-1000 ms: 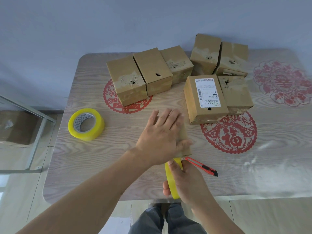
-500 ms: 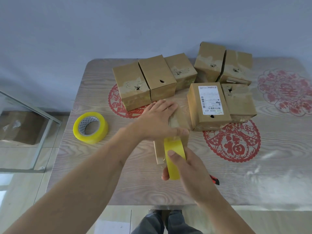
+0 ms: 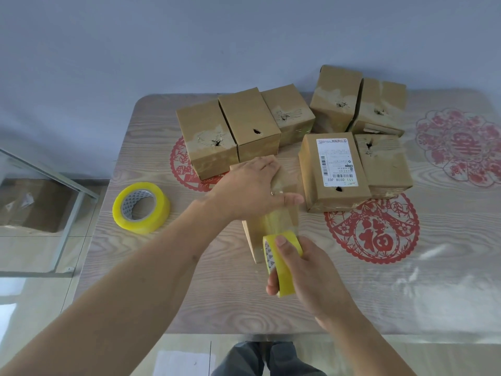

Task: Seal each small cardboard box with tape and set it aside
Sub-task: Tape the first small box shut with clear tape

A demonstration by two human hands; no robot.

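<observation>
Two hands work at the near table (image 3: 189, 308) edge: the right hand (image 3: 306, 278) grips a yellow tape roll (image 3: 283, 264), thumb over its rim, a clear strip of tape (image 3: 273, 222) running from it up onto the small cardboard box (image 3: 282, 213). Left hand (image 3: 249, 191) lies flat on that box's top, fingers straight, thumb pressing the tape. Spare tape roll (image 3: 141, 208) lies to the left; seven more boxes (image 3: 249, 126) cluster beyond, one bearing a shipping label (image 3: 335, 162).

place: home | cues: wood-grain table (image 3: 189, 308), red paper-cut decals (image 3: 372, 229), tiled floor (image 3: 32, 299)
</observation>
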